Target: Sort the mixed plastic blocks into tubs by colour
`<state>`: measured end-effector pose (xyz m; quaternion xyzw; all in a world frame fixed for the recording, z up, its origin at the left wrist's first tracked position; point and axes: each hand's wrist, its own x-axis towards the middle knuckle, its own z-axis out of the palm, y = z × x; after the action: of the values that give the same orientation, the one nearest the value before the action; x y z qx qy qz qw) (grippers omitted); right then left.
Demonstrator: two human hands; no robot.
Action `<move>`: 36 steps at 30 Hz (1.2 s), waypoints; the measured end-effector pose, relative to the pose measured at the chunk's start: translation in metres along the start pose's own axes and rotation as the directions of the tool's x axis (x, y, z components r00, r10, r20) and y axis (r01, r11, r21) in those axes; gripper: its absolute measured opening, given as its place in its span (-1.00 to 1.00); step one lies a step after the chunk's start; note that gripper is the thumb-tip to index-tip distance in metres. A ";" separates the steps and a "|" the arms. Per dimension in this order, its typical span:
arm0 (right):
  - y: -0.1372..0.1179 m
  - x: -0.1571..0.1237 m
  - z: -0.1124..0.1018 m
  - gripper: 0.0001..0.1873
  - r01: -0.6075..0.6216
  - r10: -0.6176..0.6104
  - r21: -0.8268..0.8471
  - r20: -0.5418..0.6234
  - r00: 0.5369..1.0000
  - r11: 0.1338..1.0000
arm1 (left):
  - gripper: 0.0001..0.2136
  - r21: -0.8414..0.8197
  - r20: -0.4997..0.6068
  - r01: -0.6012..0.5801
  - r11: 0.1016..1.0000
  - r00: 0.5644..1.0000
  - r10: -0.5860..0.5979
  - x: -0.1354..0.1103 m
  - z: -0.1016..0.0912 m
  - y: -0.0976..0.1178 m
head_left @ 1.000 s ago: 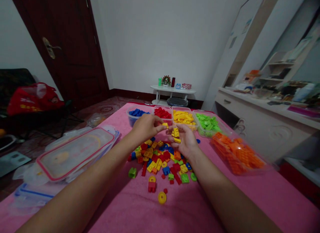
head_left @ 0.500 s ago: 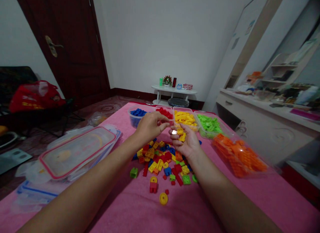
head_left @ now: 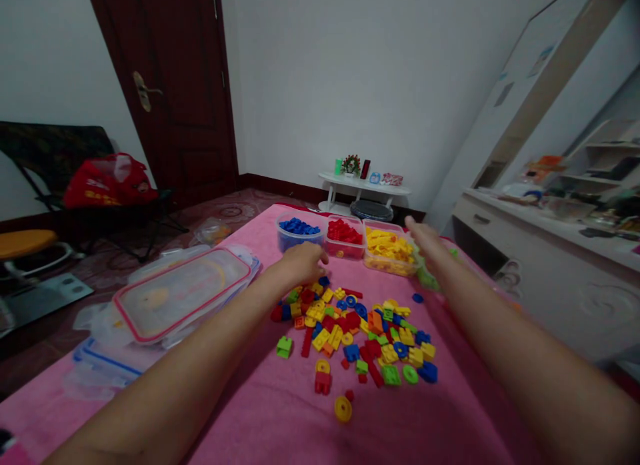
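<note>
A pile of mixed red, yellow, blue, green and orange toy bricks lies on the pink tablecloth. My left hand rests at the pile's far left edge with its fingers curled down and the fingertips hidden. My right hand stretches flat, palm down, past the right end of the yellow-brick box; nothing shows in it. Behind the pile stand a blue-brick tub and a red-brick box. My right arm hides most of a green-brick box.
Stacked clear lids with pink and blue rims lie at the table's left. A yellow wheel and a green brick sit apart from the pile. A white dresser stands on the right, a small white table behind, a dark door far left.
My right hand no longer cups the yellow bricks; it has reached forward and right past the yellow-brick box. My left hand dropped to the pile. The camera view shifted left.
</note>
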<state>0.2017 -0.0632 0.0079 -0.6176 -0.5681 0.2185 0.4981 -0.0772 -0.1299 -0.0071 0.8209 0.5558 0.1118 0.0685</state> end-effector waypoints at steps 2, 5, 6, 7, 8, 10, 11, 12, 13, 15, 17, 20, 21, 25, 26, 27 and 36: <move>0.006 -0.025 0.016 -0.69 0.078 -0.070 -0.053 0.135 0.988 0.996 | -0.70 0.054 0.067 0.044 0.998 0.997 -0.048 -0.001 0.004 -0.002; 0.007 -0.071 0.042 -0.77 0.168 -0.086 -0.114 0.516 0.852 0.979 | -0.72 0.123 0.117 0.061 0.991 0.990 -0.076 -0.003 0.006 -0.003; 0.005 -0.086 0.049 -0.78 0.231 -0.074 -0.192 0.597 0.799 0.954 | -0.72 0.140 0.129 0.060 0.988 0.989 -0.079 -0.003 0.006 -0.003; 0.003 -0.100 0.054 -0.76 0.323 -0.070 -0.274 0.656 0.752 0.906 | -0.71 0.150 0.138 0.060 0.987 0.987 -0.080 -0.003 0.006 -0.003; 0.000 -0.112 0.057 -0.74 0.399 -0.074 -0.367 0.652 0.755 0.840 | -0.70 0.152 0.143 0.062 0.986 0.986 -0.084 -0.003 0.007 -0.004; -0.005 -0.129 0.060 -0.71 0.491 -0.097 -0.502 0.622 0.777 0.712 | -0.73 0.141 0.129 0.076 0.987 0.987 -0.094 -0.003 0.009 -0.005; -0.007 -0.134 0.060 -0.71 0.502 -0.109 -0.542 0.599 0.793 0.674 | -0.74 0.132 0.108 0.083 0.988 0.989 -0.098 -0.002 0.011 -0.007; -0.009 -0.136 0.060 -0.72 0.499 -0.116 -0.556 0.584 0.804 0.665 | -0.76 0.120 0.081 0.095 0.988 0.991 -0.105 -0.001 0.012 -0.008; -0.009 -0.136 0.059 -0.74 0.484 -0.119 -0.548 0.570 0.813 0.683 | -0.76 0.101 0.045 0.107 0.989 0.993 -0.112 0.001 0.013 -0.010; -0.007 -0.131 0.056 -0.79 0.416 -0.148 -0.461 0.512 0.846 0.784 | -0.75 0.022 -0.036 0.110 0.994 0.993 -0.109 0.005 0.014 -0.014; -0.003 -0.123 0.052 -0.80 0.270 -0.138 -0.281 0.414 0.900 0.921 | -0.73 -0.101 -0.108 0.076 0.992 0.990 -0.086 0.011 0.014 -0.018; 0.001 -0.113 0.042 -0.72 -0.018 -0.002 0.056 0.332 0.943 0.998 | -0.73 -0.235 -0.144 -0.018 0.972 0.989 -0.016 0.017 0.015 -0.019; 0.001 -0.111 0.039 -0.70 -0.070 0.026 0.120 0.333 0.943 0.990 | -0.74 -0.253 -0.123 -0.047 0.966 0.992 0.016 0.017 0.016 -0.018; -0.004 -0.113 0.029 -0.78 0.083 -0.060 -0.033 0.440 0.896 0.996 | -0.68 -0.234 0.048 -0.127 0.964 0.989 0.142 0.009 0.024 -0.005; -0.006 -0.116 0.029 -0.81 0.165 -0.075 -0.137 0.503 0.861 0.977 | -0.69 -0.210 0.067 -0.134 0.969 0.986 0.151 0.007 0.026 -0.002; -0.008 -0.119 0.028 -0.83 0.244 -0.068 -0.244 0.561 0.825 0.939 | -0.71 -0.181 0.070 -0.139 0.974 0.986 0.154 0.004 0.027 0.001; -0.015 -0.128 0.032 -0.91 0.332 0.010 -0.501 0.564 0.826 0.800 | -0.76 -0.423 -0.014 -0.080 0.903 0.997 0.082 0.011 0.028 -0.003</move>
<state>0.1350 -0.1710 -0.0302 -0.5990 -0.7760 0.1549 0.1230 -0.0684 -0.1186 -0.0334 0.8093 0.4835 0.2305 0.2412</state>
